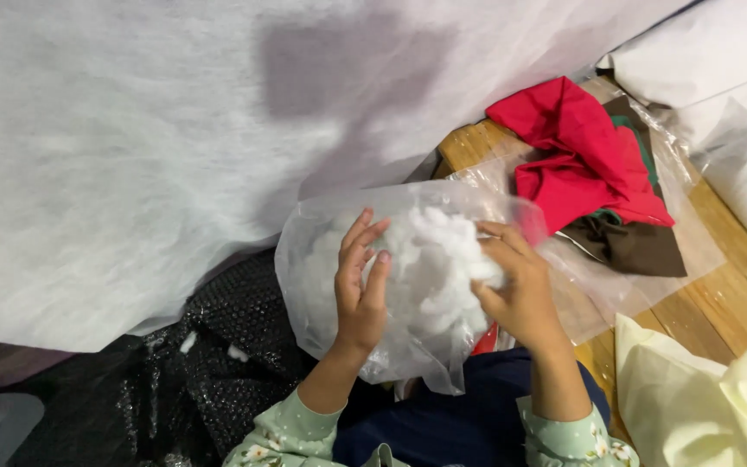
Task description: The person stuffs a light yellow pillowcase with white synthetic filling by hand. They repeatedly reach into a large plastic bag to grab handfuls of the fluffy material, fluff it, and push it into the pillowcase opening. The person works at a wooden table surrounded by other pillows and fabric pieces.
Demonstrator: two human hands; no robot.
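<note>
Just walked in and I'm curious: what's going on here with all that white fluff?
A person is handling a clear plastic bag full of white stuffing. The left hand rests against the bag's side, while the right hand pinches a tuft of the fluff. A large white fabric sheet lies behind, and red cloth sits in plastic on the wooden floor.

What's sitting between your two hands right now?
In the head view, a clump of white fluffy stuffing in a clear plastic bag lies between the left hand and right hand; both touch it.
</note>
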